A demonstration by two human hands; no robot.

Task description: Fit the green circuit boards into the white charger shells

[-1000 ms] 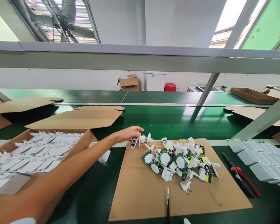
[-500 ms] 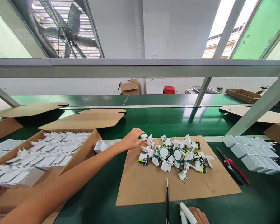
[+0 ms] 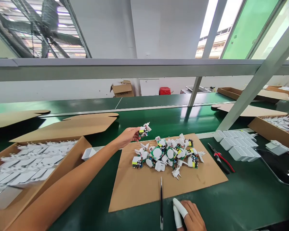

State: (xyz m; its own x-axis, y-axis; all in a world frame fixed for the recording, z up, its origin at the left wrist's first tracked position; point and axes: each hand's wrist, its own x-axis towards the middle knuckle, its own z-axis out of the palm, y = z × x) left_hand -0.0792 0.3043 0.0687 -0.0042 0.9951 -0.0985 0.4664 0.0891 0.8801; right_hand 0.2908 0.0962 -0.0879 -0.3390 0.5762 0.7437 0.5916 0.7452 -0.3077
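Note:
My left hand [image 3: 129, 137] is closed on a small circuit board with white plug parts [image 3: 144, 130], lifted above the back left edge of the cardboard sheet [image 3: 139, 189]. A pile of circuit boards and white plugs [image 3: 170, 153] lies on that sheet. My right hand [image 3: 190, 215], with white covers on two fingers, rests on the green table near the front edge, its fingers bent and what is between them not visible. Black tweezers [image 3: 161, 203] lie just left of it.
At the left stands a carton full of white parts [image 3: 38, 163]. Pliers with red and black handles [image 3: 221, 158], stacked white cases [image 3: 237, 144] and a black tray [image 3: 279, 170] lie to the right. A slanted metal post [image 3: 252, 83] rises behind them.
My left hand has picked a board from the pile and raised it. My right hand shows more above the table's front edge. The view has turned to the right.

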